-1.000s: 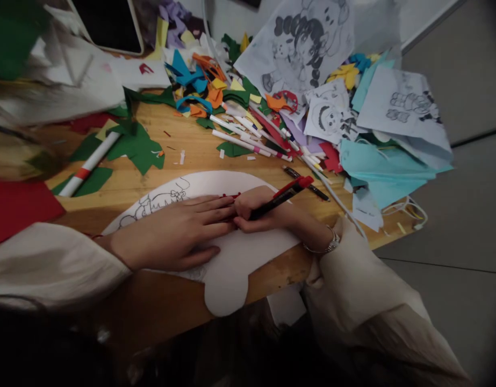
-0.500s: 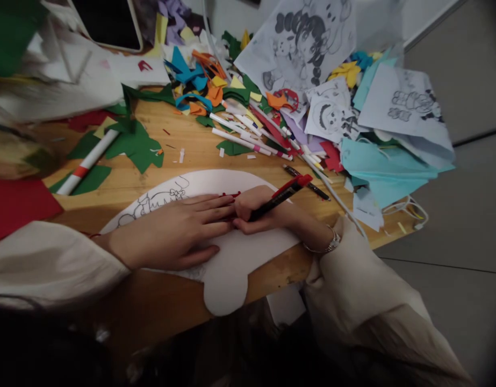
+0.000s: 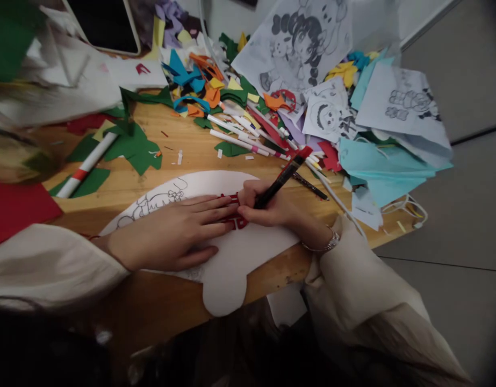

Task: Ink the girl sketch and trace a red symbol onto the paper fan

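A white fan-shaped sheet (image 3: 267, 247) with a rounded handle lies at the table's front edge, line drawings on its left part. My left hand (image 3: 183, 228) rests flat on it, fingers stretched toward the right. My right hand (image 3: 267, 204) grips a black pen with a red end (image 3: 286, 177), which leans up and to the right. Its tip is hidden behind my fingers. Between the two hands shows a red shape (image 3: 238, 222) on the sheet, partly covered by my left fingertips.
Behind the sheet lie several white markers (image 3: 248, 141), a dark pen (image 3: 312, 186) and coloured scraps (image 3: 195, 80). Printed drawings (image 3: 300, 48) and light-blue sheets (image 3: 387, 166) are at the right. A tablet-like device (image 3: 105, 27) stands back left. A cable (image 3: 340, 199) runs down the right side.
My right hand has shifted slightly right with the pen, uncovering more of the red shape. My left hand stays in place on the sheet.
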Motion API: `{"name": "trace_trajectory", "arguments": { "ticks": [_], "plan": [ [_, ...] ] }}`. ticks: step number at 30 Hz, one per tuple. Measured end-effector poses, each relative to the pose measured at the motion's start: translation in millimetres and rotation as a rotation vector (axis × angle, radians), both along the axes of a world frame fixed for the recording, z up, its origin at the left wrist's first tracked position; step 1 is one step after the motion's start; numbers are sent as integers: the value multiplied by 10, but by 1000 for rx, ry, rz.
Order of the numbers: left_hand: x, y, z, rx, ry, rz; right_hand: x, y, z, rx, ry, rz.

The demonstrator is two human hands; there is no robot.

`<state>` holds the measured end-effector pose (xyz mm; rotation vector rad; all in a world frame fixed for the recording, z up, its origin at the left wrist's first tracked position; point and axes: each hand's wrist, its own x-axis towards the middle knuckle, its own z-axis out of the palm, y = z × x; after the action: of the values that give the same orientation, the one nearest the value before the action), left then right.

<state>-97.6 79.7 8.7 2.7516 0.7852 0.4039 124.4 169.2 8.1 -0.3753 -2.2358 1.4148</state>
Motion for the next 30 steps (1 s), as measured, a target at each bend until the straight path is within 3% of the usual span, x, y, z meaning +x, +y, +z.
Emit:
{"name": "trace_trajectory", "arguments": {
  "ticks": [7, 15, 21, 30],
  "plan": [
    [-5, -5, -1, -8, 11, -18, -90, -34, 16, -49, -55, -218],
    [-20, -2, 83, -92, -5, -3, -192, -126, 106, -20, -133, -122],
    [-29, -8, 82, -105, 16, -7, -197, -83, 66, -25, -92, -196],
    [-7, -23, 138, -112, -9, -1, -215, -20, 18, -215, -133, -293]
  ]
}}
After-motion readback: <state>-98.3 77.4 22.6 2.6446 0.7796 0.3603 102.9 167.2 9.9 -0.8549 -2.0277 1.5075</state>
